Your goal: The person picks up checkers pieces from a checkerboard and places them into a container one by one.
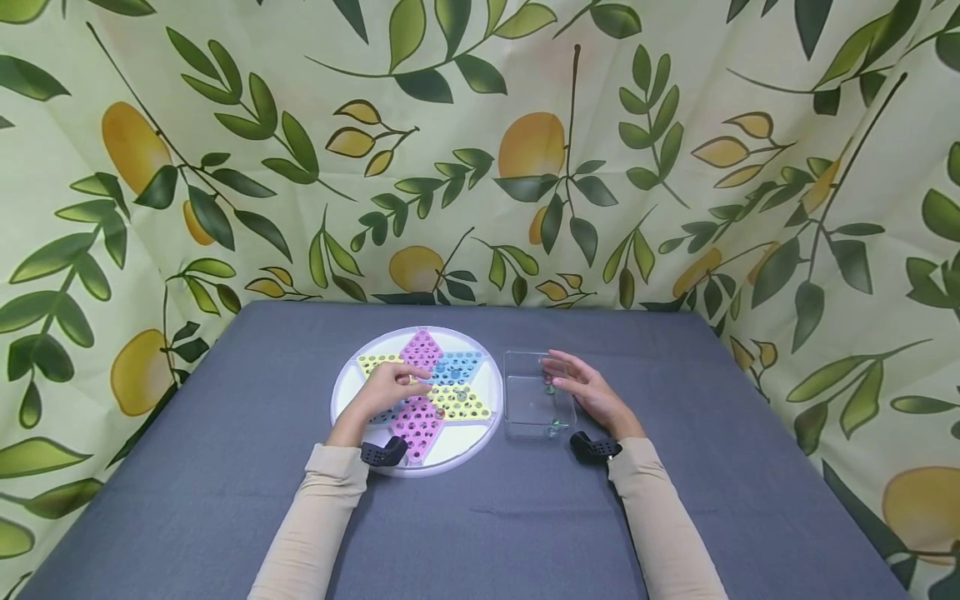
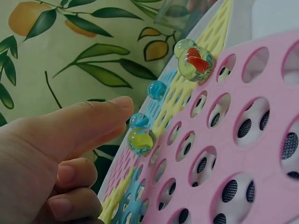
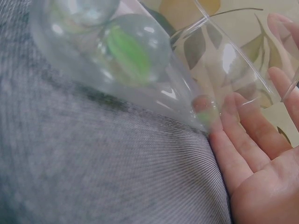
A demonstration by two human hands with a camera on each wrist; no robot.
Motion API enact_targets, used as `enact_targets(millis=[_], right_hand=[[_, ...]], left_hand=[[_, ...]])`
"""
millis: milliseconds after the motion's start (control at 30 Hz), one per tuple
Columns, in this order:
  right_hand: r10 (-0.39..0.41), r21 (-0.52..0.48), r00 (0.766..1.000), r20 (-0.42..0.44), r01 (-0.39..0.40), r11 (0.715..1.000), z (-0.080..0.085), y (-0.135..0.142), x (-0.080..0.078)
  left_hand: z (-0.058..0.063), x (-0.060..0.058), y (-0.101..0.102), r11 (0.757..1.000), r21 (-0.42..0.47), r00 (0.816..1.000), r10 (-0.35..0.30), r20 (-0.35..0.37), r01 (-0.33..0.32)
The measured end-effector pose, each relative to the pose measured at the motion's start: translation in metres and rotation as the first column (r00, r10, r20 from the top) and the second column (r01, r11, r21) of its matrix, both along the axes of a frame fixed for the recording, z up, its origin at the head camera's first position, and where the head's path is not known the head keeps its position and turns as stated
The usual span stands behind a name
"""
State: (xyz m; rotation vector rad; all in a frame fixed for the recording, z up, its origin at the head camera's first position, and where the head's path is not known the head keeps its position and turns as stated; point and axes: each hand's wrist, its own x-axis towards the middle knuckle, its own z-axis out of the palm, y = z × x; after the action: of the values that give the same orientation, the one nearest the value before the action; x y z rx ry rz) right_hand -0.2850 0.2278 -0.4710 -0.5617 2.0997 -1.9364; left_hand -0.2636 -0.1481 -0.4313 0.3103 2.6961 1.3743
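Observation:
A round white Chinese checkers board (image 1: 480,392) with a pink, yellow and blue star of holes lies under my left hand (image 1: 390,390). In the left wrist view one finger of that hand is stretched out, the others curl inward, and nothing is held. Close to its fingertip sit a yellow-swirled marble (image 2: 141,141) and a blue marble (image 2: 138,120). A red-swirled marble (image 2: 196,64) rests farther along the board. My right hand (image 1: 592,393) lies along the right side of a clear plastic box (image 1: 517,427), its fingers extended against the wall. Green-swirled marbles (image 3: 128,51) lie inside the box.
The board and box stand side by side on a grey cloth-covered table (image 1: 480,533). A leaf-and-fruit patterned curtain (image 1: 465,208) hangs behind and at both sides. Each wrist wears a black camera mount (image 1: 385,452).

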Motion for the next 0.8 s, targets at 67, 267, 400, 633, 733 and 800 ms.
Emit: enact_targets(millis=[67,267,400,633,733,800], right_hand=[[0.0,0.007,1.0,-0.005,0.0,1.0,-0.0001,0.0002,0.0001],[0.006,0.011,1.0,-0.006,-0.006,1.0,0.0004,-0.0004,0.0005],[0.008,0.012,1.0,-0.007,-0.008,1.0,0.0008,-0.0006,0.0009],[-0.002,0.03,1.0,-0.008,0.002,1.0,0.0014,-0.0005,0.0018],[-0.002,0.041,1.0,-0.008,0.003,0.999,0.0018,-0.0001,0.0021],[-0.007,0.049,1.0,-0.007,0.008,0.999,0.0021,0.0002,0.0022]], left_hand=[[0.0004,0.0003,0.0002,1.0,-0.004,1.0,0.005,0.001,-0.005],[0.0004,0.0009,0.0007,0.999,-0.032,0.999,0.029,0.014,-0.028],[-0.0003,0.0008,0.0009,0.997,-0.061,0.999,0.04,0.015,-0.039],[-0.0026,-0.001,0.0003,0.994,-0.095,0.999,0.046,0.012,-0.044],[-0.0032,-0.0012,0.0001,0.993,-0.108,0.999,0.051,0.016,-0.049],[-0.0032,-0.0012,-0.0001,0.992,-0.118,0.998,0.053,0.018,-0.05]])
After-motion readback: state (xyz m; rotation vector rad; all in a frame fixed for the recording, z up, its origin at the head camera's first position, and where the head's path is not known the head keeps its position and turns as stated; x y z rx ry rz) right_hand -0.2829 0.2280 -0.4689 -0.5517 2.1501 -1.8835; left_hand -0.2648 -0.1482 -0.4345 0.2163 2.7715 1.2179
